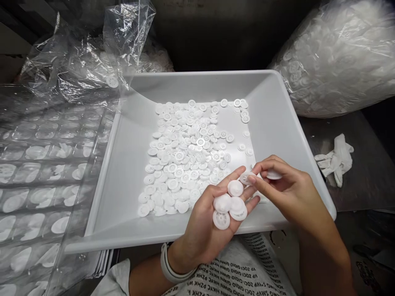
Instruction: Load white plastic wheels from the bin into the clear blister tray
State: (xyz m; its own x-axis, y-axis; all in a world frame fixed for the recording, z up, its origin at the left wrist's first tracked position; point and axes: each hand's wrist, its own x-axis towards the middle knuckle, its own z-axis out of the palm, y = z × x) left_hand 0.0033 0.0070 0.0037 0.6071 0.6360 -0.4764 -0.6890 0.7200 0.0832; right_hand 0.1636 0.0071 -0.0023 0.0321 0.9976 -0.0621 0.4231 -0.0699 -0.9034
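My left hand (206, 222) is palm up over the front of a white tub (277, 135), cradling several small round white plastic discs (222, 203). One of these shows a ring of slots. Between the thumb and forefinger of my right hand (280, 185) is pinched another white disc (247, 178), just above the left fingertips. A further disc (274, 174) is tucked in the right hand's curled fingers. Loose discs (179, 164) lie piled over the left and middle of the tub's floor, with a few scattered to the right.
At the left stands a clear plastic tray (33, 185) with rows of pockets, many holding white pieces. Crumpled clear film (89, 61) hangs over the tub's back left corner. A bulging bag of discs (336, 65) sits at the back right. White gloves (338, 158) lie on the right.
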